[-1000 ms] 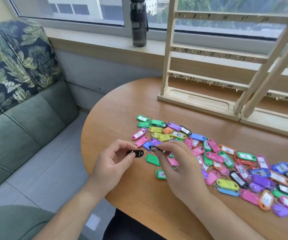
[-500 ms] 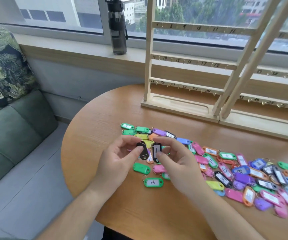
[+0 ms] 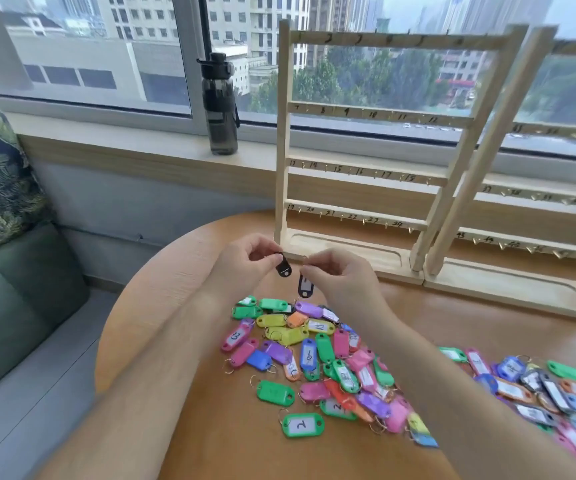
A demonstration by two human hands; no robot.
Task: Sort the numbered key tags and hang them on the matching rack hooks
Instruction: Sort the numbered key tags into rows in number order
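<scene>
Both forearms extend forward from the bottom edge of the view and converge above the wooden table point(image 3: 182, 289). The hands are raised off the surface, in front of the base of the left key rack point(image 3: 366, 169).

Left hand point(image 3: 241, 263): palm turned inward toward the right hand, wrist roughly straight. Thumb and index finger point(image 3: 271, 258) are pressed together in a pinch; the remaining fingers are curled behind them. The pinch closes on the top end of a black tag point(image 3: 284, 269). This tag hangs tilted just below and to the right of the fingertips. Its face shows no readable number.

Right hand point(image 3: 340, 284): back of the hand faces up, knuckles toward the rack. Thumb and index fingertips point(image 3: 309, 268) are pinched on the ring end of a second black tag point(image 3: 304, 287). The other fingers are loosely curled. This tag hangs straight down from the fingertips, with a white label visible on its face; the number cannot be read.

The two pinches are near each other but apart. The two hanging tags are just beside each other; contact between them cannot be confirmed.

The pile of coloured tags point(image 3: 314, 351) lies on the table below and nearer than both sets of fingers, spreading out under the right forearm. A green tag marked 2 point(image 3: 302, 425) lies at the near edge of the pile.

The numbered hooks of the left rack stand beyond and above the fingers. A second rack point(image 3: 498, 133) stands to the right of it.
</scene>
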